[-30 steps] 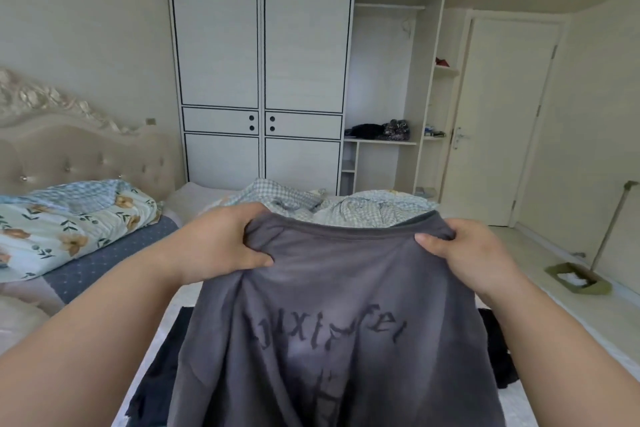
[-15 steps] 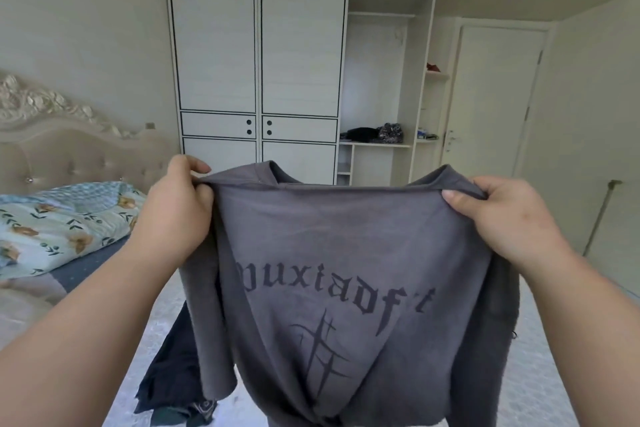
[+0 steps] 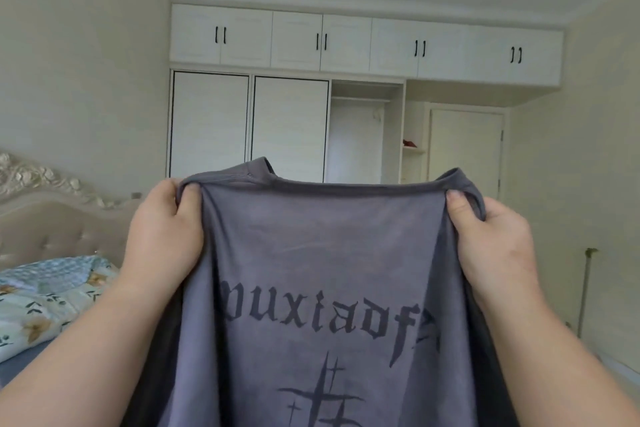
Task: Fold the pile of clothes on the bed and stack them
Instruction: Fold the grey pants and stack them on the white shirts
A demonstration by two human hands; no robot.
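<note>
Across the back of the frame runs a white wardrobe (image 3: pixel 287 121), with a padded headboard (image 3: pixel 52 211) and a floral quilt (image 3: pixel 45 302) at the lower left. Filling the lower centre, a grey T-shirt (image 3: pixel 329 253) with dark lettering hangs in the air, stretched flat by its 2 shoulders. The left hand (image 3: pixel 162 236) pinches one shoulder, the right hand (image 3: pixel 495 246) the other. This looks like the spreading step before folding; next the shirt likely needs laying flat on the bed, which is mostly hidden behind it.
</note>
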